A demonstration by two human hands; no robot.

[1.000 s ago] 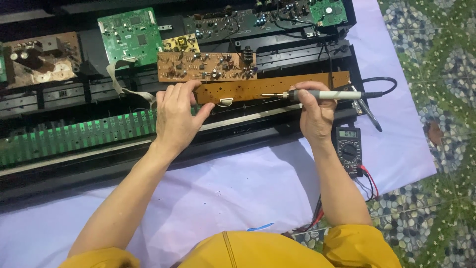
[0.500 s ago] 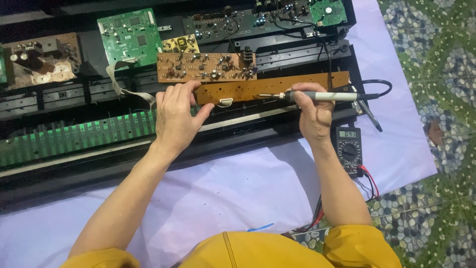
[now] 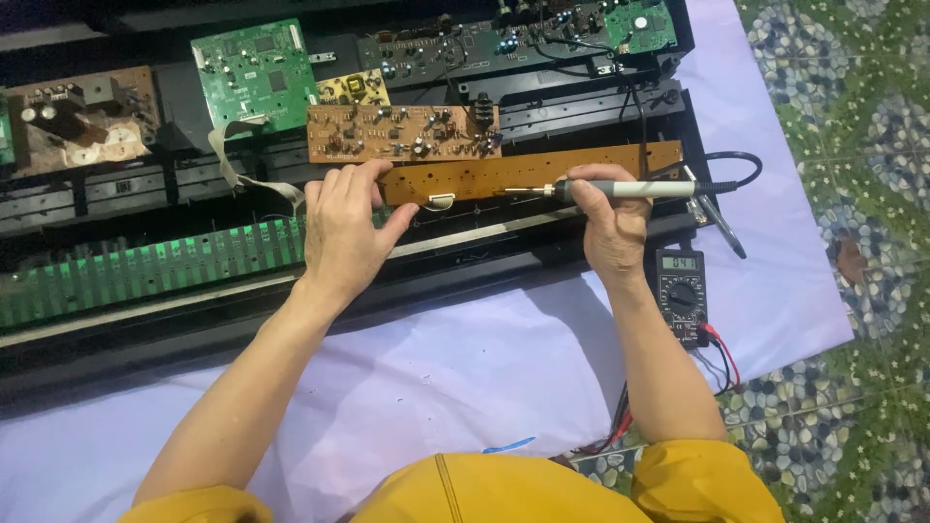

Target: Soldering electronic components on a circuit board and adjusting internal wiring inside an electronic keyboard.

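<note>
Nearest the camera are yellow sleeves (image 3: 697, 479) and a smooth pale lilac cloth (image 3: 465, 368) spread over a floor of rounded pebble-pattern tiles (image 3: 852, 387). On the cloth by the right forearm lies a small dark meter (image 3: 682, 293) with a round dial and a grey screen, red and black leads (image 3: 722, 353) trailing from its lower end. Beyond the cloth's near part sits a long black open casing (image 3: 145, 339), its front edge a flat dark strip, with a row of translucent green ridged keys (image 3: 145, 271) running along its left part. The left hand (image 3: 344, 228) rests palm down, its fingers curled over the left end of a long narrow brown circuit strip (image 3: 523, 176) and holding it in place, thumb spread out beneath its edge. The right hand (image 3: 610, 218) is closed around a slim grey soldering iron (image 3: 630, 189), held like a pen and lying nearly level, its thin metal tip touching the strip near its middle; a black cord (image 3: 731, 160) loops from the iron's back end. Just behind the strip lies a shorter brown board (image 3: 402, 131) crowded with small parts. Farther back are a square green board (image 3: 254, 76), a small yellow board (image 3: 354, 89), a worn brown board (image 3: 82, 116) at far left, and a dark board (image 3: 484, 44) with a green corner piece (image 3: 639, 24).
</note>
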